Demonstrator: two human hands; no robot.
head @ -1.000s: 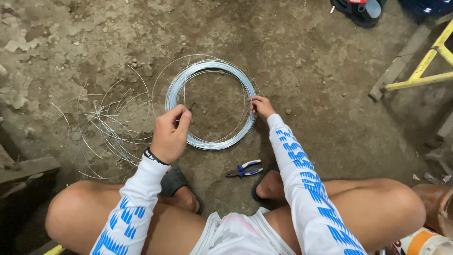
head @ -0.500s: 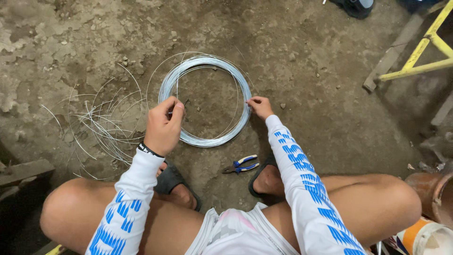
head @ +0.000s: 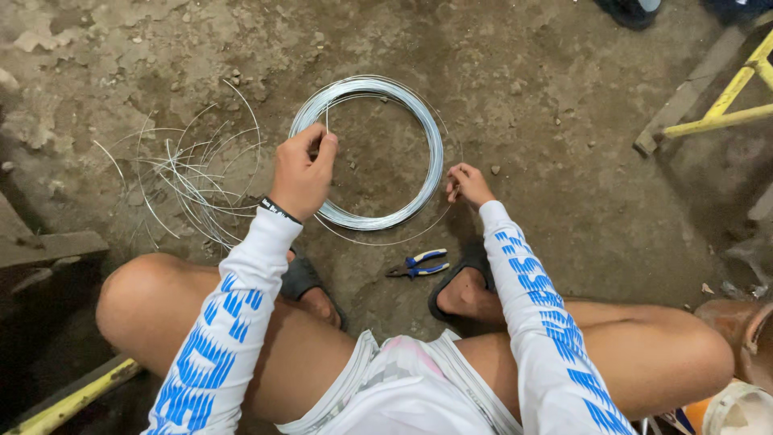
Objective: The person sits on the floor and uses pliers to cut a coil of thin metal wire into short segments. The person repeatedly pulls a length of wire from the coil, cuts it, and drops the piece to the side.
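A coil of grey wire (head: 431, 153) lies flat on the dirt floor (head: 547, 177), directly ahead of the squatting person and between the two hands. The left hand (head: 302, 173) is raised over the coil's near-left arc, thumb and forefingers pinched shut on a single thin wire strand (head: 326, 121) that rises from the fingertips toward the far side of the coil. The right hand (head: 469, 184) sits low at the coil's near-right edge, just outside the ring; its fingertips are closed on a loose outer strand (head: 386, 240) that sags in a wide arc under the near side of the coil. Whether that hand also touches the main bundle cannot be told.

Left of the coil, a scatter of cut wire pieces (head: 189, 181), curved and crossing one another, lies on the floor, apart from the ring. A pair of pliers with blue and white handles (head: 417, 264) rests on the floor near the person's right foot, between the two dark sandals, jaws pointing left, untouched by either hand. Both arms wear white sleeves with blue markings; a dark band sits on the left wrist.

A yellow metal frame (head: 725, 97) and a timber piece (head: 684, 93) lie at upper right, well apart from the coil
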